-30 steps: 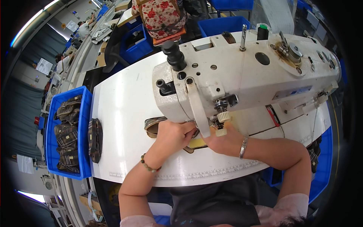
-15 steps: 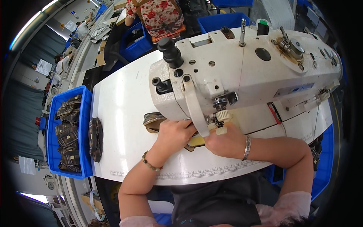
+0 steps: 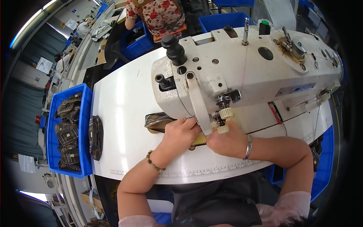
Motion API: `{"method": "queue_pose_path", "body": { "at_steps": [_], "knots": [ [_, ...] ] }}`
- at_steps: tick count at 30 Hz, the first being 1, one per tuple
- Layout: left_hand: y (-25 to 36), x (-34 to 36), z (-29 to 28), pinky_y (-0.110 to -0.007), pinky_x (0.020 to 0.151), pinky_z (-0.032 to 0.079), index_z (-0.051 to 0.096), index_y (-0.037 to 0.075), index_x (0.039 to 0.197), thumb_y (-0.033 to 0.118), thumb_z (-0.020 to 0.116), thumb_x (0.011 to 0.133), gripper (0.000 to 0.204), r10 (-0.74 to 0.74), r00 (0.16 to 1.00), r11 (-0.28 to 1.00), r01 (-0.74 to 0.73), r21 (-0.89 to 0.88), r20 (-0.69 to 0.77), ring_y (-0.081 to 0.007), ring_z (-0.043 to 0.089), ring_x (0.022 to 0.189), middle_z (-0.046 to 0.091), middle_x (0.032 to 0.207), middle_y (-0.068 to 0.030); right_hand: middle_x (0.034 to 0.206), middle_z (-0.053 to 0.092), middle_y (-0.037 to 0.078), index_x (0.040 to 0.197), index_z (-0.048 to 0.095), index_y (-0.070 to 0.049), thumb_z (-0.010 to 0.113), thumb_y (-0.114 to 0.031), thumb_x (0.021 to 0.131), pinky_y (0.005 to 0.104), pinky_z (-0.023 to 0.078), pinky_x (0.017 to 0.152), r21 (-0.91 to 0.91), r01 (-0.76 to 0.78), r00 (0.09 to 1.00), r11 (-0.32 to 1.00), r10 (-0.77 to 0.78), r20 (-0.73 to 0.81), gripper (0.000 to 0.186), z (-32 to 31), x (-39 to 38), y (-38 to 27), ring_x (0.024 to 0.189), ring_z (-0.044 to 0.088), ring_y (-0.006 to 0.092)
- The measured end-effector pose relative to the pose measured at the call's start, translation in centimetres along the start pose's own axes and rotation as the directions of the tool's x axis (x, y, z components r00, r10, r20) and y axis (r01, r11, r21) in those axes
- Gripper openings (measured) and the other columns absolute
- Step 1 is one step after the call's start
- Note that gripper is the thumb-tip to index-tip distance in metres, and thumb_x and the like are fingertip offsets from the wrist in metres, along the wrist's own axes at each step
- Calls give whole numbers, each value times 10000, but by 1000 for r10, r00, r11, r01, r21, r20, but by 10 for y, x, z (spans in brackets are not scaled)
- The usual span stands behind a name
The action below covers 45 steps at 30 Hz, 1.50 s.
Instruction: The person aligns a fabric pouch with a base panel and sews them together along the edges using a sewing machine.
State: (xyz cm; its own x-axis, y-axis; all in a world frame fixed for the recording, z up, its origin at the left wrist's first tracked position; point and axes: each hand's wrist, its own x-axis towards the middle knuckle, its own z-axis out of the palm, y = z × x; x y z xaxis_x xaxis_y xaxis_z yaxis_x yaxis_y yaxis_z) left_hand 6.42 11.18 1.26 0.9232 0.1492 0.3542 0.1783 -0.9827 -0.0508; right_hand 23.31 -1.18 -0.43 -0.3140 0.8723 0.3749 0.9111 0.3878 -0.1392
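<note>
A brown plaid zip pouch (image 3: 154, 124) lies under the head of the white sewing machine (image 3: 242, 68), its zipper edge showing at the left. My left hand (image 3: 181, 133) is closed on the pouch, fingers bent close to the needle area. My right hand (image 3: 225, 142) is curled just right of it, below the tension knobs (image 3: 225, 112); whatever its fingers hold is hidden. Between both hands shows a yellow patch (image 3: 199, 140) with a dark edge beneath it. The machine's white lever hides the needle and part of my fingertips.
A blue bin (image 3: 87, 132) of plaid pouches stands at the table's left, with another plaid pouch (image 3: 96, 138) on the table beside it. A red-and-black cutter (image 3: 275, 112) lies beneath the machine arm. A person in a floral top (image 3: 160, 17) sits beyond the table.
My left hand has shifted slightly right and up, with the pouch's visible end showing more of its zipper. The right hand stays nearly in place. The whole view has shifted slightly.
</note>
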Motion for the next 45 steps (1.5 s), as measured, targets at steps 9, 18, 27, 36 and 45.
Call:
{"method": "queue_pose_path", "body": {
  "at_steps": [9, 18, 27, 36, 45],
  "knots": [
    [3, 5, 2, -348, 592, 519, 770, 130, 950, 127, 774, 738, 211, -79, 997, 996, 79, -28, 17, -223, 667, 739, 657, 934, -2, 531, 561, 104, 673, 670, -94, 665, -133, 677, 422, 477, 481, -12, -6, 997, 1000, 5, -78, 40, 16, -4, 7, 522, 615, 283],
    [-8, 11, -21, -345, 560, 514, 772, 136, 950, 122, 756, 790, 162, -139, 981, 963, 165, -211, 134, -229, 661, 635, 668, 802, -20, 548, 574, 104, 649, 657, -80, 659, -133, 674, 413, 485, 497, 7, -29, 999, 1000, 29, -43, 59, 10, -5, 9, 540, 625, 273],
    [-16, 13, -27, -347, 645, 543, 773, 155, 1035, 127, 721, 831, 213, -25, 994, 972, 48, -231, 103, -223, 686, 767, 717, 938, -6, 573, 599, 82, 1034, 740, -39, 650, -125, 716, 384, 506, 526, 2, 3, 998, 1000, -3, -56, 342, 7, -3, 8, 557, 641, 244],
    [-10, 16, -27, -359, 661, 536, 773, 160, 1057, 100, 682, 851, 234, -47, 993, 962, 74, -261, 112, -243, 686, 779, 717, 939, -31, 573, 597, 92, 1022, 744, -31, 655, -128, 715, 391, 489, 513, 41, -4, 1000, 999, 5, -4, 334, 0, -3, 6, 549, 633, 244],
    [-1, 18, -36, -347, 695, 535, 764, 147, 1089, 69, 672, 758, 352, -23, 987, 995, 38, -94, 161, -230, 695, 831, 702, 1018, -44, 566, 591, 70, 1046, 742, -51, 661, -134, 740, 389, 472, 495, -2, -16, 999, 1000, 16, 31, 328, -2, -3, 4, 535, 621, 241]
  ]
}}
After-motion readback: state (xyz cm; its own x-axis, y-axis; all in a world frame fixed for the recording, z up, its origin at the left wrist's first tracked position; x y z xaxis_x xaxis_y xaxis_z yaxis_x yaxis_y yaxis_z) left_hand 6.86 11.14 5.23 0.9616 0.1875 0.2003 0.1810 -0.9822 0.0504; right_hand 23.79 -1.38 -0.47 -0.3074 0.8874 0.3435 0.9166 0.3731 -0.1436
